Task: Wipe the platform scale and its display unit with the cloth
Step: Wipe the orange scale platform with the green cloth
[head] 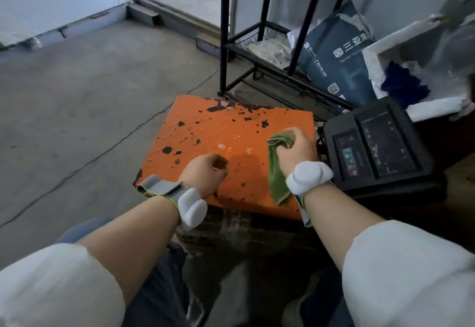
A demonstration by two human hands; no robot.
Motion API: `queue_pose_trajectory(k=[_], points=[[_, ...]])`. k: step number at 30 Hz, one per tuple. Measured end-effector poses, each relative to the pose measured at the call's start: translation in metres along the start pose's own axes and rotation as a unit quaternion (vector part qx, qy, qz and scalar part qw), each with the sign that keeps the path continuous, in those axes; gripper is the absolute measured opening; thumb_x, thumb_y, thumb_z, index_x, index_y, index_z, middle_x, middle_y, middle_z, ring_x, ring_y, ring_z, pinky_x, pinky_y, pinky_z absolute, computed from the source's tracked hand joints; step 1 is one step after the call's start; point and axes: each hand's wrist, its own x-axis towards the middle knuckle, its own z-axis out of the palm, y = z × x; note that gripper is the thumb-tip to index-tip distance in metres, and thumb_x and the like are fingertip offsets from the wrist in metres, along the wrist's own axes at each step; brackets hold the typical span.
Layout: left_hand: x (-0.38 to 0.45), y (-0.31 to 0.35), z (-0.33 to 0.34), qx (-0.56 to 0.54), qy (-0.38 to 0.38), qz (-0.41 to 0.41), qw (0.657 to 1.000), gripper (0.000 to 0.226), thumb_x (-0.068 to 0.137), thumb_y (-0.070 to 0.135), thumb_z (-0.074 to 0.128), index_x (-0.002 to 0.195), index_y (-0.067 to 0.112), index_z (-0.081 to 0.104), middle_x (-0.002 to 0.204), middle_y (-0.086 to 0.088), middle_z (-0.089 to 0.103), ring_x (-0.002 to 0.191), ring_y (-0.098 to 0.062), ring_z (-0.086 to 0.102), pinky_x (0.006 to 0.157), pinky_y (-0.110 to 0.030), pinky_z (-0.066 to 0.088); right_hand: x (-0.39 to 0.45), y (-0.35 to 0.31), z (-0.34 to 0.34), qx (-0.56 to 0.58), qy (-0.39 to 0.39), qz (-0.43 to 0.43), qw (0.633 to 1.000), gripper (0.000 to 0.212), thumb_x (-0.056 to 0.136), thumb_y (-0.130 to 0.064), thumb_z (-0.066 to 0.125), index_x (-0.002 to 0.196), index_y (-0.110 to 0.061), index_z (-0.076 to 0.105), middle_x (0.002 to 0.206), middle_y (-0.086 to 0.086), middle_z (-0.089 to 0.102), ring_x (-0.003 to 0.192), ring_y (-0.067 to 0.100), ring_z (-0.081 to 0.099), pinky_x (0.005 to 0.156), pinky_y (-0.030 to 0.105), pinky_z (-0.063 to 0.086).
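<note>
Just right of the orange platform scale lies its black display unit, nearest the right hand gripping the green cloth; the left hand rests fisted, empty.

Storeroom, cracked concrete floor, black metal rack, foam box

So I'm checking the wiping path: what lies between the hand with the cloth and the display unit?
In the head view, the right hand, gripping the green cloth, is over the orange platform. Between it and the display unit lie only the platform's right edge and a black cable.
</note>
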Motion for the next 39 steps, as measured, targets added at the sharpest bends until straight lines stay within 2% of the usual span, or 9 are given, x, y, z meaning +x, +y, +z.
queue_pose_trajectory(k=[4,10,13,17,19,24,30,36,39], points=[[0.021,-0.028,-0.007,0.133,0.067,-0.035,0.988,0.048,0.094,0.037,0.05,0.139,0.022,0.042,0.145,-0.003,0.041,0.131,-0.027,0.041,0.107,-0.041,0.038,0.005,0.007,0.025,-0.13,-0.077,-0.09,0.984,0.043,0.09,-0.024,0.052,0.132,-0.029,0.044,0.133,0.006,0.036,0.118,0.032,0.04,0.098,0.037,0.039],[0.028,-0.055,0.002,0.225,-0.029,-0.114,0.967,0.096,0.077,0.07,0.053,0.149,0.033,0.002,0.159,0.005,-0.009,0.146,-0.029,-0.009,0.115,-0.061,0.004,-0.007,0.024,0.064,-0.253,-0.168,-0.195,0.933,0.052,0.093,-0.048,0.041,0.143,-0.034,0.032,0.155,-0.006,0.019,0.144,0.024,0.012,0.118,0.046,0.012],[0.031,-0.059,0.003,0.227,-0.048,-0.123,0.965,0.105,0.071,0.076,0.053,0.149,0.033,-0.004,0.158,0.006,-0.015,0.146,-0.029,-0.013,0.113,-0.064,0.003,0.003,0.03,0.063,-0.265,-0.178,-0.255,0.913,0.047,0.096,-0.03,0.045,0.142,-0.031,0.036,0.156,-0.006,0.02,0.145,0.02,0.012,0.117,0.039,0.011],[0.031,-0.06,0.004,0.232,-0.045,-0.121,0.964,0.109,0.069,0.078,0.053,0.149,0.033,-0.006,0.158,0.006,-0.018,0.145,-0.029,-0.016,0.113,-0.065,0.002,0.034,0.022,0.065,-0.188,-0.117,-0.128,0.967,0.045,0.095,-0.008,0.041,0.139,-0.02,0.044,0.155,-0.002,0.025,0.145,0.022,0.012,0.117,0.035,0.014],[0.032,-0.06,0.005,0.23,-0.044,-0.121,0.965,0.111,0.068,0.078,0.053,0.149,0.033,-0.007,0.157,0.006,-0.019,0.145,-0.029,-0.017,0.112,-0.066,0.001,0.033,0.017,0.068,-0.195,-0.108,-0.125,0.967,0.046,0.095,-0.008,0.04,0.14,-0.018,0.042,0.156,-0.002,0.023,0.146,0.022,0.01,0.117,0.034,0.013],[0.037,-0.057,0.005,0.221,-0.054,-0.126,0.966,0.114,0.066,0.078,0.055,0.149,0.032,-0.008,0.157,0.007,-0.02,0.145,-0.03,-0.019,0.11,-0.068,0.001,0.002,0.017,0.079,-0.209,-0.197,-0.32,0.903,0.045,0.095,-0.019,0.045,0.14,-0.021,0.042,0.154,0.0,0.027,0.145,0.021,0.014,0.118,0.034,0.008],[0.036,-0.056,0.003,0.218,-0.06,-0.127,0.966,0.113,0.067,0.077,0.056,0.149,0.033,-0.008,0.157,0.007,-0.021,0.145,-0.03,-0.019,0.111,-0.067,0.0,0.041,0.022,0.075,-0.225,-0.082,-0.137,0.961,0.042,0.096,-0.016,0.042,0.137,-0.023,0.047,0.153,-0.002,0.031,0.142,0.025,0.018,0.117,0.039,0.018],[0.043,-0.048,0.006,0.215,-0.061,-0.144,0.964,0.115,0.066,0.074,0.061,0.149,0.03,-0.005,0.157,0.005,-0.02,0.144,-0.034,-0.017,0.11,-0.068,0.003,-0.01,0.016,0.081,-0.225,-0.168,-0.309,0.909,0.044,0.094,-0.021,0.047,0.137,-0.023,0.046,0.151,-0.001,0.034,0.143,0.024,0.021,0.12,0.042,0.013],[0.043,-0.047,0.006,0.212,-0.063,-0.146,0.964,0.116,0.065,0.074,0.061,0.149,0.03,-0.006,0.157,0.005,-0.021,0.144,-0.033,-0.017,0.111,-0.067,0.003,0.012,0.024,0.078,-0.256,-0.146,-0.269,0.917,0.043,0.095,-0.018,0.045,0.137,-0.027,0.046,0.151,-0.005,0.033,0.143,0.022,0.021,0.117,0.04,0.012]])
